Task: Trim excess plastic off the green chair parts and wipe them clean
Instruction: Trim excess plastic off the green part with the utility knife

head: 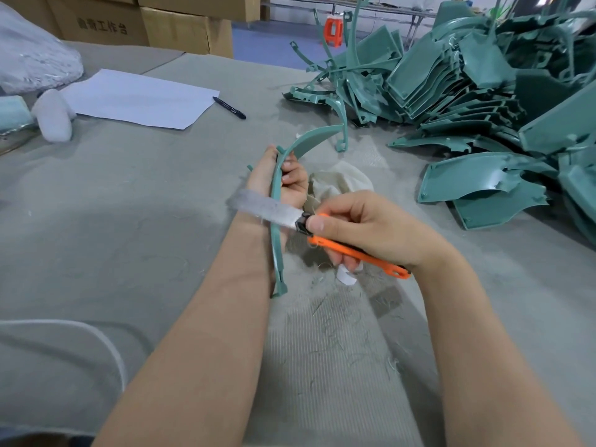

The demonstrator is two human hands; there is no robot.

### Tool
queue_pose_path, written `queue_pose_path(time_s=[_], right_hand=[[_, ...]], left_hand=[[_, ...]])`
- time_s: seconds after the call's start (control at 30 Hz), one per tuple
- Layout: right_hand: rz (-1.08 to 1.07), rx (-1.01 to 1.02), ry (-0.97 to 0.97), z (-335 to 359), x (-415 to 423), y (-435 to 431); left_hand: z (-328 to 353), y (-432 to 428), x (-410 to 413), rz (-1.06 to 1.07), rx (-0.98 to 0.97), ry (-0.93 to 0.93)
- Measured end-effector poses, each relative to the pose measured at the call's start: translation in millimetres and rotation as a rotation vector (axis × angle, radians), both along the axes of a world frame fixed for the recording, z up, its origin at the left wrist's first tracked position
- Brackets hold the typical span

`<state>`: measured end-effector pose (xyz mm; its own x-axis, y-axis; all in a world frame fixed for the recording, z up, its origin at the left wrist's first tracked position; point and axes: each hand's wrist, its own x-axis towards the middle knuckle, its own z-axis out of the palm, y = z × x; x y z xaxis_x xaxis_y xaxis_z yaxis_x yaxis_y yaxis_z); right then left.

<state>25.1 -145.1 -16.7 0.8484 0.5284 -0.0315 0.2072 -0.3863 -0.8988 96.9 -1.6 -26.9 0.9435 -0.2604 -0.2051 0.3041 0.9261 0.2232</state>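
My left hand (283,180) is closed around a curved green chair part (278,201), gripping it near its upper bend; the strip runs down along my forearm, its lower end just above the grey table covering (129,195). My right hand (364,227) is clenched on an orange-handled utility knife (325,235), blade extended and laid across the part's edge, blurred. A beige cloth (338,183) lies just behind both hands. Fine green shavings (342,343) litter the covering below. The heap of green chair parts (467,91) sits at far right.
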Motion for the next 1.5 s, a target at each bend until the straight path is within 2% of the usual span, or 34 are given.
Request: queue_pose_path(time_s=[0.13,0.57,0.77,0.9,1.0,1.07,1.17,1.23,1.27,1.33,1.43,1.5], right_hand=[[-0.080,-0.038,-0.024,-3.3,1.3,0.1],[0.009,-0.066,0.049,-2.4,0.0,-2.2],[0.140,-0.118,0.062,-4.3,-1.5,3.6],[0.263,-0.174,0.160,0.0,-4.4,3.6],[0.291,-0.081,0.207,8.3,-7.5,-3.6],[0.140,0.055,0.147,13.7,-8.1,-9.4],[-0.361,0.273,-0.106,12.5,-2.3,-14.0],[-0.627,0.175,-0.351,6.5,5.0,-15.1],[-0.694,0.071,-0.433,3.0,8.2,-15.7],[-0.762,-0.075,-0.510,-2.3,12.8,-17.4],[-0.786,-0.035,-0.551,-6.2,15.1,-17.2],[-0.801,0.020,-0.552,-7.9,15.8,-16.3]], left_hand=[[1.4,-0.8,0.3,0.024,0.020,0.015],[2.3,-3.1,-5.9,0.015,-0.043,-0.020],[4.9,1.9,-2.8,0.042,-0.102,-0.006],[4.8,4.9,-1.2,0.049,-0.082,0.002],[4.6,5.1,-1.7,0.049,-0.035,-0.002],[5.3,4.0,-3.5,0.055,0.109,-0.019],[7.5,-4.1,-6.7,0.076,0.285,-0.084],[8.0,-10.4,-7.9,0.060,0.540,-0.169],[8.4,-13.0,-9.7,0.039,0.679,-0.218],[9.7,-17.9,-16.5,-0.020,0.821,-0.312],[6.8,-27.0,-26.0,-0.008,1.179,-0.474],[3.4,-31.3,-27.3,0.098,1.416,-0.566]])
